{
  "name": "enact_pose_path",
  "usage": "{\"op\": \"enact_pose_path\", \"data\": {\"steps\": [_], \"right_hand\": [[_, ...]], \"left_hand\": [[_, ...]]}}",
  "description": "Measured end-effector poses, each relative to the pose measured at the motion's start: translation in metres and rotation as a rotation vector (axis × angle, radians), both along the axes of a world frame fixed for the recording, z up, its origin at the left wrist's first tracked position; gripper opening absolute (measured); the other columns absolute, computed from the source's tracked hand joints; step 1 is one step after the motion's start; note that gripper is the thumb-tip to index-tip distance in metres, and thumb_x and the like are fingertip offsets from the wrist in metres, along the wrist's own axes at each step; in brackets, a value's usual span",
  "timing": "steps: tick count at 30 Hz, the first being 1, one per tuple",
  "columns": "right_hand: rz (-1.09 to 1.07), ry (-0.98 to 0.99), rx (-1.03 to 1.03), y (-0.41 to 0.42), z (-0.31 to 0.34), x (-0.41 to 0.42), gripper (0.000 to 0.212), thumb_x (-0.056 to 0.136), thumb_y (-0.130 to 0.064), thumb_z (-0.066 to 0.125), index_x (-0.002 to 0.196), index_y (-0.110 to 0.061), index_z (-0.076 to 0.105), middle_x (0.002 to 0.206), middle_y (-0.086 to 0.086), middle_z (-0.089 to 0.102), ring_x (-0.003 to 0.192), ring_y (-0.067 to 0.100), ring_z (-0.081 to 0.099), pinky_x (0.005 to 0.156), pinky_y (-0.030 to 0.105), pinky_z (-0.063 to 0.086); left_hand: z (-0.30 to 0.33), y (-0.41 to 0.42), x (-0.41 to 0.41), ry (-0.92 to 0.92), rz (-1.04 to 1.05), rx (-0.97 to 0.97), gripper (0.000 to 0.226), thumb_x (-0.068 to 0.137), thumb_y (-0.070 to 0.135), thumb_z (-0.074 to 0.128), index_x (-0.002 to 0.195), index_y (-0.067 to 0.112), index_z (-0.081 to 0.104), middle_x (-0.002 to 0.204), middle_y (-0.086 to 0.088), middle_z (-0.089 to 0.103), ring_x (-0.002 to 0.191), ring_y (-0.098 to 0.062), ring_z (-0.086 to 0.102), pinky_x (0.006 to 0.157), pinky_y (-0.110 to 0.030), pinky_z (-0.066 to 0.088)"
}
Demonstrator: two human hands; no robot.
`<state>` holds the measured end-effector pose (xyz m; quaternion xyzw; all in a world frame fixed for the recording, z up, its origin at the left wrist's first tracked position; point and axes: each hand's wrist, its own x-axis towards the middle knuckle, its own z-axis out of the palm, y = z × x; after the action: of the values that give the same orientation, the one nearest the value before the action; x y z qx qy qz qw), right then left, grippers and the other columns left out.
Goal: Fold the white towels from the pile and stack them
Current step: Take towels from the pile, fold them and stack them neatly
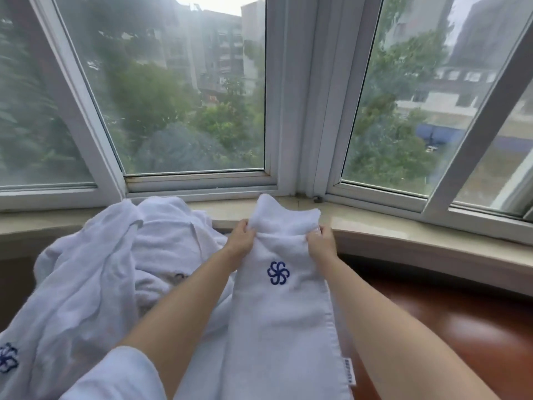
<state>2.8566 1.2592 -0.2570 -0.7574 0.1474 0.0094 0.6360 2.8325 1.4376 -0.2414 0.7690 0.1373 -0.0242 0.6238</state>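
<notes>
The left hand [241,237] and right hand [320,241] each pinch a side edge of the towel [284,307], fingers curled into the cloth. Its far end stands up between them; the pile [115,255] lies left.

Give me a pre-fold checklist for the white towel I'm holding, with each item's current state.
1. Left hand grips the long white terry towel with the blue pinwheel logo: ok.
2. Right hand grips its opposite edge: ok.
3. Towel lies flat along its length: ok; the far end stands bunched above the fingers.
4. Crumpled pile of white towels lies apart from the fold path: not ok, it touches the left side.
5. Bare red-brown wooden surface free for stacking: ok.
6. Finished stack present: cannot tell.
</notes>
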Motion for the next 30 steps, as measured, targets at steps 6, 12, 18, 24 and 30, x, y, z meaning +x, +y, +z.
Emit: {"op": "enact_pose_path", "data": {"steps": [6, 12, 18, 24, 30], "right_hand": [[0.012, 0.137, -0.059, -0.001, -0.020, 0.012, 0.026, 0.090, -0.023, 0.056, 0.111, -0.009, 0.062, 0.103, 0.013, 0.066, 0.093, 0.029, 0.062, 0.084, 0.040, 0.051], [-0.023, -0.101, 0.071, -0.008, -0.006, 0.019, 0.021, 0.091, -0.008, 0.052, 0.098, -0.025, 0.063, 0.100, 0.003, 0.068, 0.089, 0.023, 0.064, 0.083, 0.037, 0.052], [-0.032, 0.058, 0.043, -0.014, -0.027, 0.004, 0.025, 0.085, -0.011, 0.060, 0.110, -0.014, 0.060, 0.104, 0.004, 0.068, 0.096, 0.025, 0.065, 0.092, 0.045, 0.052], [-0.102, 0.035, 0.057, -0.017, -0.036, -0.038, 0.041, 0.082, -0.019, 0.070, 0.119, -0.017, 0.051, 0.105, 0.003, 0.064, 0.095, 0.025, 0.064, 0.088, 0.040, 0.053], [-0.007, -0.029, -0.085, -0.020, -0.036, -0.102, 0.049, 0.080, -0.020, 0.069, 0.123, -0.027, 0.047, 0.091, -0.009, 0.062, 0.075, 0.006, 0.058, 0.057, 0.018, 0.042]], "left_hand": [[-0.027, 0.009, 0.029, 0.040, -0.027, -0.047, 0.032, 0.092, 0.002, 0.042, 0.120, 0.009, 0.057, 0.113, -0.012, 0.064, 0.106, -0.032, 0.063, 0.083, -0.039, 0.054], [-0.022, 0.008, 0.050, 0.032, -0.026, -0.232, 0.033, 0.090, 0.005, 0.052, 0.119, 0.020, 0.057, 0.118, -0.012, 0.064, 0.104, -0.032, 0.064, 0.088, -0.046, 0.055], [-0.042, 0.005, 0.031, 0.119, 0.029, -0.295, 0.048, 0.085, 0.005, 0.066, 0.130, 0.006, 0.051, 0.117, -0.015, 0.065, 0.094, -0.030, 0.068, 0.073, -0.038, 0.058], [-0.040, 0.014, -0.031, 0.187, -0.014, -0.390, 0.055, 0.081, 0.007, 0.073, 0.125, 0.023, 0.045, 0.113, -0.010, 0.066, 0.090, -0.027, 0.071, 0.066, -0.038, 0.059], [-0.048, 0.012, -0.112, 0.201, 0.024, -0.413, 0.056, 0.083, 0.006, 0.071, 0.130, 0.020, 0.045, 0.112, -0.013, 0.068, 0.088, -0.029, 0.070, 0.070, -0.041, 0.059]]}}
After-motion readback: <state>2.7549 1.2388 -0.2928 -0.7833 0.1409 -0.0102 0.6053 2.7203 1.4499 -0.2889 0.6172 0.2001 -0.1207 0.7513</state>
